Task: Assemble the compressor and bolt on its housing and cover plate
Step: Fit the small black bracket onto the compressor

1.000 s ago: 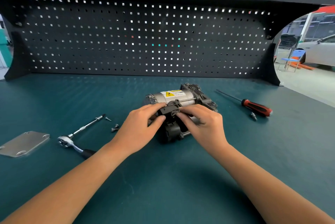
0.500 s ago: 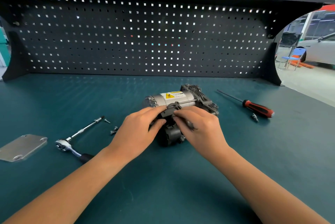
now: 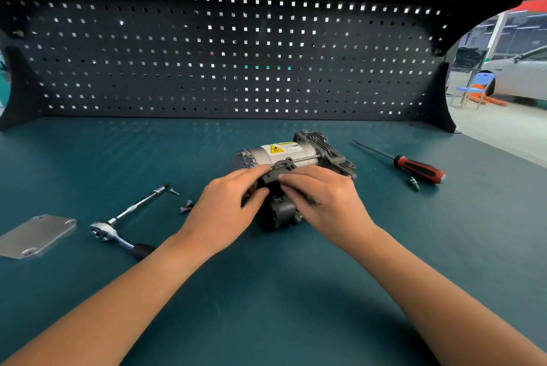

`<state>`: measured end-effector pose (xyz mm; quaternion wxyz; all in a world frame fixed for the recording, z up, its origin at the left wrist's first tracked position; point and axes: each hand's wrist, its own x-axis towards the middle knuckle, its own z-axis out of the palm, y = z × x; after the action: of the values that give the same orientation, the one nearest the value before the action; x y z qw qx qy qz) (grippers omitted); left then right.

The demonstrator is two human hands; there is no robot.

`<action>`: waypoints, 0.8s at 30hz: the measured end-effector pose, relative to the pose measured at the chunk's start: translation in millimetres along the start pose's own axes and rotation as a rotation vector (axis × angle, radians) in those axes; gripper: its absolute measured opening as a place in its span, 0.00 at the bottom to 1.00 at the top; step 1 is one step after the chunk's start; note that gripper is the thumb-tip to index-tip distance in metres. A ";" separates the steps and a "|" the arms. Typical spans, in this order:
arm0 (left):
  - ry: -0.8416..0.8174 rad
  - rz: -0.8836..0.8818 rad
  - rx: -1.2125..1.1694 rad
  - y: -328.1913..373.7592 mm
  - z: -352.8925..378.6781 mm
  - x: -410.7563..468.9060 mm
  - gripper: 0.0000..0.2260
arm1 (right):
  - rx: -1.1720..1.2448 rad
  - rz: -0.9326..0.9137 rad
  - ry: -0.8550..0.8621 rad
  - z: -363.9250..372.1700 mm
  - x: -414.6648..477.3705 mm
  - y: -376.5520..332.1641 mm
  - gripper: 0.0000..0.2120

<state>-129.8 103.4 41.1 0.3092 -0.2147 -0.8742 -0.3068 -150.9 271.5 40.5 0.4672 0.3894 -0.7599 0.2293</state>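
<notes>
Lying unfitted at near left is the cover plate (image 3: pixel 35 235). Further in, mid-worktop (image 3: pixel 296 291), the black housing (image 3: pixel 278 176) is pinched in the grip of left hand (image 3: pixel 225 211) & right hand (image 3: pixel 322 202) against the compressor (image 3: pixel 284 155). Step judged: housing being seated. Next, prob.: holes to be aligned, then ratchet (image 3: pixel 118 229) & bolts (image 3: pixel 186 206) taken up.
</notes>
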 end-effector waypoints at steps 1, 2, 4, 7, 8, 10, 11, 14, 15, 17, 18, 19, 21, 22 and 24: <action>0.000 -0.008 -0.007 0.5 0.8 -0.1 0.17 | 0.008 0.009 -0.002 0.9 -0.1 -0.5 0.06; -0.005 -0.016 -0.013 0.9 1.1 -0.3 0.17 | 0.017 0.039 0.007 1.5 -0.1 -1.0 0.05; -0.020 -0.028 -0.019 0.9 0.8 -1.0 0.17 | 0.040 0.121 0.041 2.4 -0.1 -1.3 0.05; -0.017 -0.034 -0.018 0.0 1.0 -1.4 0.18 | 0.061 0.179 0.061 2.1 -1.9 -2.1 0.05; -0.008 -0.033 -0.013 -0.2 1.7 -1.1 0.17 | 0.062 0.189 0.064 1.4 -2.5 -1.7 0.05; 0.017 -0.035 -0.019 0.4 3.4 -0.7 0.17 | 0.048 0.208 0.071 0.2 -3.9 -0.8 0.05; 0.034 -0.038 -0.028 0.6 4.1 -0.7 0.16 | 0.039 0.215 0.071 0.3 -4.8 -0.5 0.06; 0.084 -0.049 -0.021 0.5 3.7 -0.9 0.15 | 0.068 0.262 0.077 3.1 -6.5 -2.7 0.07; 0.094 -0.053 -0.012 0.4 3.0 -0.7 0.15 | 0.099 0.289 0.085 4.2 -6.5 -3.7 0.06; 0.099 -0.059 0.000 -0.4 1.6 0.0 0.14 | 0.177 0.371 0.115 4.3 -5.2 -4.6 0.05; 0.096 -0.060 0.000 -0.9 1.1 0.2 0.14 | 0.231 0.442 0.137 3.1 -4.1 -4.1 0.04; 0.093 -0.063 -0.005 -1.3 1.1 0.3 0.14 | 0.296 0.524 0.158 1.4 -3.1 -2.5 0.03; 0.088 -0.075 -0.023 -1.7 1.4 0.5 0.14 | 0.430 0.677 0.191 -2.6 -0.7 2.1 0.06; 0.086 -0.084 -0.031 -2.0 1.6 0.8 0.14 | 0.491 0.741 0.205 -4.5 0.3 4.4 0.08; 0.090 -0.097 -0.041 -2.7 1.8 2.0 0.14 | 0.593 0.835 0.239 -6.8 1.3 9.4 0.09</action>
<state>-133.4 103.0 40.2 0.3282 -0.1643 -0.8624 -0.3487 -155.2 281.5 44.9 0.2894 0.1400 -0.6943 0.6439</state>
